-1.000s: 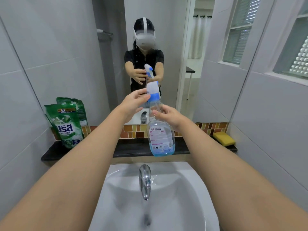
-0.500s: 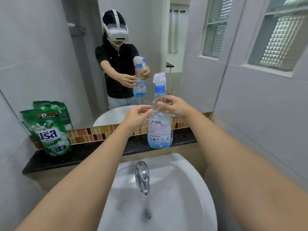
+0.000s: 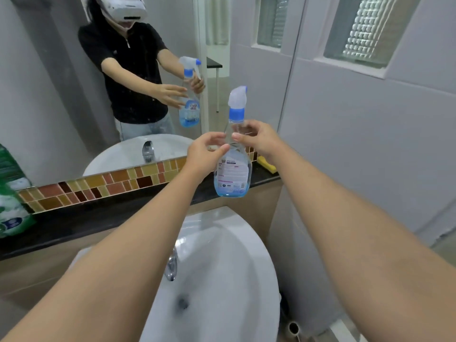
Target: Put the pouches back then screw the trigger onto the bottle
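Above the sink (image 3: 256, 262), spray bottle (image 3: 233, 169) in right hand (image 3: 259, 141), left hand (image 3: 204, 154) seemingly touching.

We see both forearms bare, no sleeves reaching them. In the mirror (image 3: 74, 82) we wear a black short-sleeved zip-neck shirt (image 3: 123, 70), light jeans (image 3: 148, 127) and a white headset (image 3: 123, 6).
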